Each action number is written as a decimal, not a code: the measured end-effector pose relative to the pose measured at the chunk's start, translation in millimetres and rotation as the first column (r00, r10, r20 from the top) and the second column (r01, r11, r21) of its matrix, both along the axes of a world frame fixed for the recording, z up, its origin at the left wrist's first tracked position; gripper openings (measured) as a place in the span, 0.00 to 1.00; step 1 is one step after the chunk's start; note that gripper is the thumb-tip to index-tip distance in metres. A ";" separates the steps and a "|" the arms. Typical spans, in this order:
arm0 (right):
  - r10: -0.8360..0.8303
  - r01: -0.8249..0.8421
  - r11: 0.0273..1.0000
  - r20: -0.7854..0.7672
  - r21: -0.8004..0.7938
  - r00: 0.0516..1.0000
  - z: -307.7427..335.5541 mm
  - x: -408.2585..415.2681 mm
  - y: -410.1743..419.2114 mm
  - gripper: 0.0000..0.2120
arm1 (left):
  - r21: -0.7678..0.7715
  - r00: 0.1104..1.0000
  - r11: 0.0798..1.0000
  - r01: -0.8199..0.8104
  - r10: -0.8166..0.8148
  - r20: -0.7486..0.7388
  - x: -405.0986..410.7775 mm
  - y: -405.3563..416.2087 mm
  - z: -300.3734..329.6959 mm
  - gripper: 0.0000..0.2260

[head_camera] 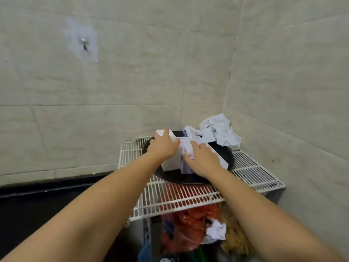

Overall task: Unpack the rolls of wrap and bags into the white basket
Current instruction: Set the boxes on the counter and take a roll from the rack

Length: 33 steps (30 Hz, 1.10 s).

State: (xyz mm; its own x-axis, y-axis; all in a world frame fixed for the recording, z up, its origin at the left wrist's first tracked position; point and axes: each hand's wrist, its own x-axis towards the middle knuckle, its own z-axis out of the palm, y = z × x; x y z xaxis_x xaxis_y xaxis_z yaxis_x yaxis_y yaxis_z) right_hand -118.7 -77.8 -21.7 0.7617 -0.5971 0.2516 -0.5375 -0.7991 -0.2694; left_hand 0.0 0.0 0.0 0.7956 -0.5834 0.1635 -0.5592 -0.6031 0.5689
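On the white wire shelf (251,168) in the tiled corner, your two hands meet over a dark round tray (224,154); your left hand (163,146) lies across the top of a white box (170,163), fingers (166,133) curled over its far edge and holding it; your right hand (204,159) grips a pale purple box (186,148) just beside, thumb on the near side and fingers bent over the top; the two boxes touch each other and stand on the tray; whether they hold rolls you cannot tell. Behind the purple box sits another pack with a dark blue end (186,132), and against the right wall a crumpled white cloth (221,130) spills over the tray's far rim, crowding that side. Below the shelf hang a red plastic bag (190,224), a wad of white paper (217,230) and something brown and bristly (233,235). To the left a black counter (47,201) runs along the wall, with a metal hook (84,43) stuck higher up on the tiles. Open room lies to the left and toward you; the walls close off the back and the right, and the shelf's front edge is bare wire.
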 end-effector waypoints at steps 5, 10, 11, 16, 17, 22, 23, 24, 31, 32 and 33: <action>-0.002 -0.015 0.994 -0.154 -0.107 0.988 -8.9 22.4 -17.1 0.25 | 0.154 0.983 0.983 -0.097 0.119 -0.138 6.9 -36.8 -2.5 0.35; 0.059 -0.091 0.983 -0.200 -0.157 0.978 -17.2 28.6 -21.4 0.26 | 0.272 0.970 0.957 -0.098 0.153 -0.189 11.9 -36.1 5.4 0.40; 0.067 -0.094 0.985 -0.183 -0.142 0.981 -18.5 28.2 -20.2 0.26 | 0.255 0.963 0.961 -0.102 0.160 -0.218 12.6 -32.5 7.0 0.40; 0.078 -0.078 0.997 -0.065 -0.001 0.995 -14.0 26.3 -20.7 0.27 | -0.045 0.925 0.976 -0.215 0.189 -0.329 14.6 -6.8 -0.3 0.37; 0.078 -0.078 0.997 -0.025 0.016 0.997 -10.3 26.5 -21.2 0.27 | -0.114 0.925 0.967 -0.228 0.178 -0.336 16.5 0.5 -1.3 0.37; 0.124 -0.121 0.992 0.157 -0.028 0.980 14.6 40.6 -9.9 0.28 | -0.376 0.944 0.890 -0.258 0.148 -0.296 29.7 53.7 16.2 0.36; 0.154 -0.150 0.988 0.177 -0.033 0.972 19.5 47.3 -1.4 0.27 | -0.415 0.945 0.870 -0.266 0.150 -0.291 34.6 68.7 21.8 0.35; 0.191 -0.188 0.982 0.192 -0.037 0.963 23.4 55.4 9.6 0.27 | -0.443 0.946 0.853 -0.277 0.161 -0.281 39.7 86.0 27.2 0.35; 0.430 -0.436 0.900 0.208 -0.020 0.878 22.7 120.7 138.4 0.27 | -0.400 0.904 0.813 -0.424 0.355 -0.236 86.3 239.2 13.9 0.36; 0.452 -0.460 0.888 0.200 -0.010 0.869 19.1 130.8 159.9 0.28 | -0.364 0.892 0.815 -0.450 0.390 -0.231 92.8 263.1 5.7 0.36; 0.472 -0.481 0.877 0.189 0.003 0.861 14.5 141.2 181.4 0.28 | -0.314 0.878 0.822 -0.475 0.424 -0.221 99.8 287.1 -3.3 0.36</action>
